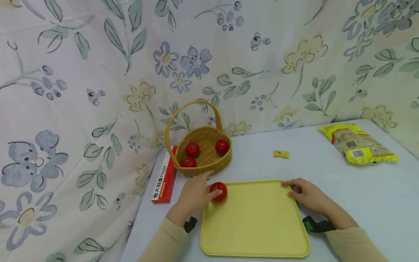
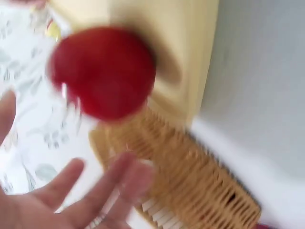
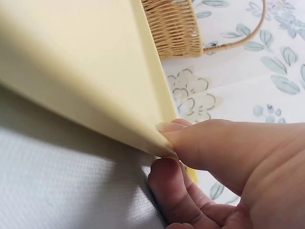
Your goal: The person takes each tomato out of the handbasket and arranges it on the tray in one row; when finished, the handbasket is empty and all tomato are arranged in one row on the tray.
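Note:
A red tomato [image 1: 218, 192] is at the far left corner of a yellow tray [image 1: 255, 222]. My left hand [image 1: 195, 194] is beside it, the thumb overlapping the tomato in the head view. In the left wrist view the fingers [image 2: 102, 191] are spread, with a gap between them and the blurred tomato [image 2: 105, 71]. At the tray's far right corner, my right hand [image 1: 309, 194] pinches the rim between thumb and fingers. Just beyond the left hand stands a wicker basket [image 1: 209, 168] with a tall handle, holding three tomatoes.
Left of the basket lies a red and white pasta box [image 1: 165, 178]. A small yellow packet [image 1: 281, 154] sits behind the tray. Farther right on the white table [image 1: 353, 189] is a yellow and clear bag [image 1: 358, 143]. A floral curtain [image 1: 229, 65] hangs behind the table and along its left side.

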A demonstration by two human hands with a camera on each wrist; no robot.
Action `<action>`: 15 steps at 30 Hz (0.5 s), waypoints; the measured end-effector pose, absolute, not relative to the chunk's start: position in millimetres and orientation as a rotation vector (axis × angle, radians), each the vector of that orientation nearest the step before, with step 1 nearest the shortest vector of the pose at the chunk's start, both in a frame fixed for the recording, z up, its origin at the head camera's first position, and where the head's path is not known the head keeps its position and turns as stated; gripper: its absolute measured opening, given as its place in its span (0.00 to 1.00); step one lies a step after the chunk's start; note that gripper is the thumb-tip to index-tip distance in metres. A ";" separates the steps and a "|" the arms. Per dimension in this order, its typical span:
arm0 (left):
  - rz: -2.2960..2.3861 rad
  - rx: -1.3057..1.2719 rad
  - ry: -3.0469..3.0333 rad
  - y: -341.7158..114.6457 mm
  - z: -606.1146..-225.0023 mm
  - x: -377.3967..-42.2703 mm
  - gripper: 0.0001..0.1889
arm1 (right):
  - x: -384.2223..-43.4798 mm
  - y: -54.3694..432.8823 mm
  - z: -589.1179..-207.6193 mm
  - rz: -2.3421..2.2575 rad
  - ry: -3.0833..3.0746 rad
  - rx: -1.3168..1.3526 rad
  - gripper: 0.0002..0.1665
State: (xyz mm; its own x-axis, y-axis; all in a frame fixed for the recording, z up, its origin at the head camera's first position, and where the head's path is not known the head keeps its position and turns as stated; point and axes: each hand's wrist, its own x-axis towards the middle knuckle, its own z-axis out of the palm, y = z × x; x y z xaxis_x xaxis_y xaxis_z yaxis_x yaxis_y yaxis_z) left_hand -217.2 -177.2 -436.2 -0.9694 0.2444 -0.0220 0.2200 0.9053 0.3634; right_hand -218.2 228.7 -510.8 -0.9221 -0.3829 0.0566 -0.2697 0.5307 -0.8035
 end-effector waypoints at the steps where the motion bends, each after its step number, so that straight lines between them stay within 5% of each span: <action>1: 0.640 0.352 2.998 -180.1 -431.2 -224.0 0.41 | -218.5 229.1 -510.9 -1.348 2.638 -0.559 0.22; 6: 0.743 0.346 3.081 -193.1 -409.3 -261.6 0.35 | -219.2 230.7 -513.4 -1.351 2.653 -0.544 0.22; 15: -0.007 0.202 3.168 -199.3 -402.0 -307.6 0.23 | -218.0 228.5 -516.6 -1.380 2.623 -0.567 0.22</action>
State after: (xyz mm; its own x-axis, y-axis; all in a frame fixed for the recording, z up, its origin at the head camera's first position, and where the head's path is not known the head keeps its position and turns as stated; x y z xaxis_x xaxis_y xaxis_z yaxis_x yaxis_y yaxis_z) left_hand -307.6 -199.3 -402.0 -0.9914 0.1270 0.0329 0.1269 0.9919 -0.0067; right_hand -218.0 228.5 -516.6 -0.9220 -0.3819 0.0637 -0.2687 0.5127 -0.8154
